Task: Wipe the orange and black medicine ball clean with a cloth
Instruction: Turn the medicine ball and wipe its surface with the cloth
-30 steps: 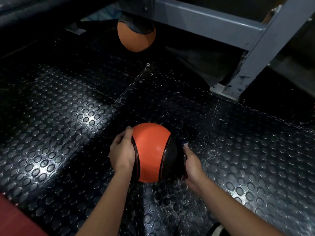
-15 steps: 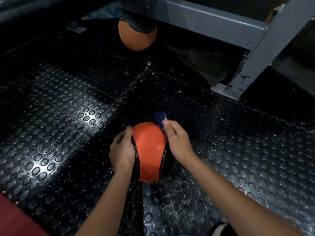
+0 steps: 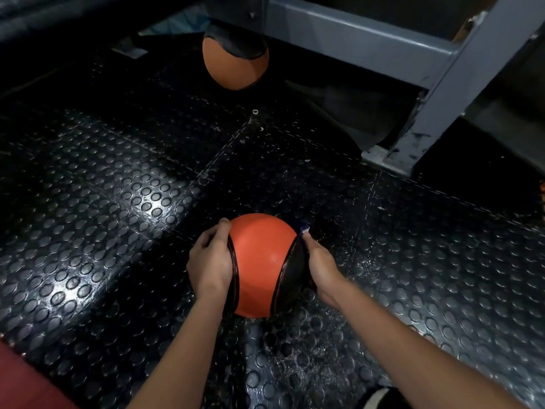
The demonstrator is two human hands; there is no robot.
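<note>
Brace medicine ball (image 3: 261, 265) with left hand (image 3: 211, 261) clamped at 9 o'clock, right hand (image 3: 320, 265) pressing blue cloth (image 3: 303, 228) down the 3 o'clock black panel.

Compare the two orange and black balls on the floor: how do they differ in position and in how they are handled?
The near ball is gripped between the left hand and right hand; the far ball lies untouched. The near ball sits on open studded floor, the far ball beneath the grey frame. Both are orange with black panels.

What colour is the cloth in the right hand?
Dark blue cloth, peeking above the right hand; head view.
</note>
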